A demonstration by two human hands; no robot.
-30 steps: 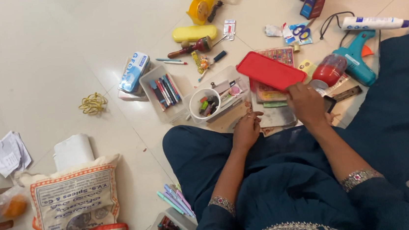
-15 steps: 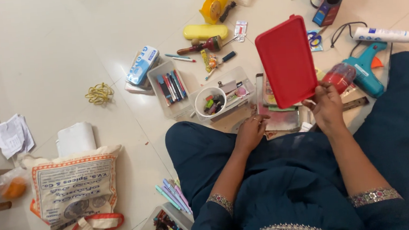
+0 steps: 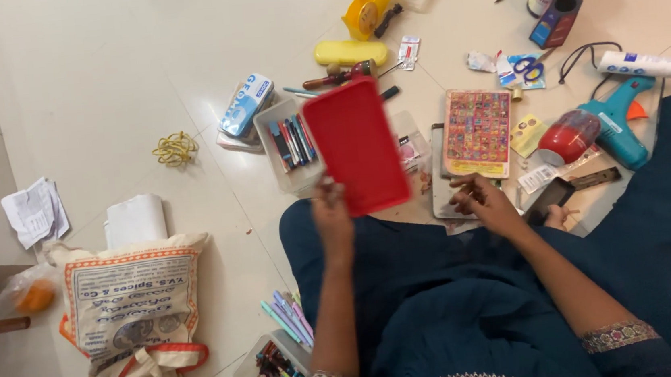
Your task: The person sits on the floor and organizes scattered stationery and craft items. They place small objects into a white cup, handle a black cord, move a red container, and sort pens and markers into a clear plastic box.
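Left hand (image 3: 331,213) grips red rectangular lid (image 3: 354,146) by lower edge, raised above clear pen tray (image 3: 287,144) on floor. Right hand (image 3: 486,199) empty, fingers loosely spread beside colourful sticker sheet (image 3: 478,131). Lid lifted, not yet set down; craft supplies unsorted.

Red lid (image 3: 356,146) in my left hand (image 3: 333,213): motion-blurred, hiding the white cup and tray behind. Glue tube (image 3: 652,65): cut by right edge. Crayon box (image 3: 275,372) (bottom edge): partly cropped.
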